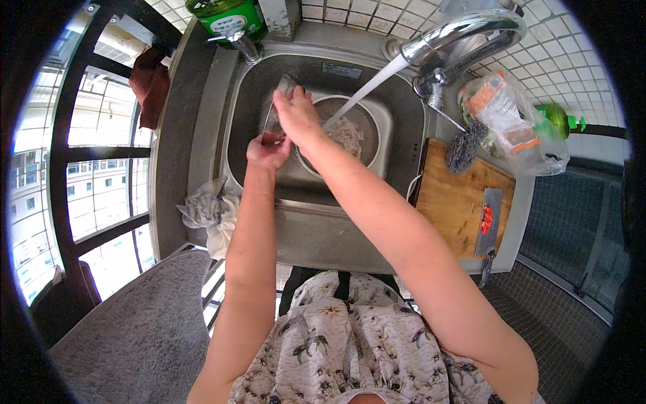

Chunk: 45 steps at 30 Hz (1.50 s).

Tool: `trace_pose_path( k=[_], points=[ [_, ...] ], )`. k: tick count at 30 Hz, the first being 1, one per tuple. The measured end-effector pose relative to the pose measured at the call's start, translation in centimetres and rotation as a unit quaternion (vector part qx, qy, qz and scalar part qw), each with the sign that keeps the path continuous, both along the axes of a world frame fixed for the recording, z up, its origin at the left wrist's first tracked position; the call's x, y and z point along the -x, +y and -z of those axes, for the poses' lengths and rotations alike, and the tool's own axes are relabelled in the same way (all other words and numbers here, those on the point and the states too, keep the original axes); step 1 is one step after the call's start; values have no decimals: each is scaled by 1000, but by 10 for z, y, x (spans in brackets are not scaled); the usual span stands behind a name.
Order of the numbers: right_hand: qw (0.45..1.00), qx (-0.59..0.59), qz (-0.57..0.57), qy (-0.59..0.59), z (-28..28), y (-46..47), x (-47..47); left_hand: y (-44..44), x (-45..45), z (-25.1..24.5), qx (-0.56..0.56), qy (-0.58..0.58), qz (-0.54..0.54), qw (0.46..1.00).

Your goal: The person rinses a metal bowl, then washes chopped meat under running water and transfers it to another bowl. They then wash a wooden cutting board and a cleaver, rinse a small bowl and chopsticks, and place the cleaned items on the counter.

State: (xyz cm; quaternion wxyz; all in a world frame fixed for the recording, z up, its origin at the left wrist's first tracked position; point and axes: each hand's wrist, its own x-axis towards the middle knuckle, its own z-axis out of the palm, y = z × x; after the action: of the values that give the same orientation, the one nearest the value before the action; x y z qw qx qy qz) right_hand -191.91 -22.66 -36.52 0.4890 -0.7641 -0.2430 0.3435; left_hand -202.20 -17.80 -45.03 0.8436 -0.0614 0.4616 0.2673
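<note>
Both my hands are over the left part of a steel sink. My left hand is palm up beneath a clear, thin item that looks like a plastic bag or container. Against its right side lies my right hand, fingers extended. The item's top end reaches past my fingers. To the right, a chrome faucet runs a stream of water into a round bowl, which holds pale, shredded food pieces. My right hand partly hides the bowl's left edge.
Right of the sink, a wooden cutting board carries a cleaver with chopped red pieces on its blade. A steel-wool scrubber and plastic bag lie behind. Cloths lie left; a green detergent bottle stands back left.
</note>
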Motion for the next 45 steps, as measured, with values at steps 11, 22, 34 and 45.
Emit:
trace_pose_path(
  k=[11, 22, 34, 45],
  points=[
    [920, -70, 71, 379, 6, -111, -35, -43, 2, -32, -206, 145, 242, 937],
    [948, -71, 51, 307, 15, -136, -49, -93, -44, -56, -512, -97, 543, 659],
    [936, -75, 98, 329, 22, -135, -50, -82, -32, -93, -675, 99, 676, 280],
    [926, -70, 72, 364, 6, -140, -46, -59, 6, -82, -395, 120, 266, 871]
  ],
)
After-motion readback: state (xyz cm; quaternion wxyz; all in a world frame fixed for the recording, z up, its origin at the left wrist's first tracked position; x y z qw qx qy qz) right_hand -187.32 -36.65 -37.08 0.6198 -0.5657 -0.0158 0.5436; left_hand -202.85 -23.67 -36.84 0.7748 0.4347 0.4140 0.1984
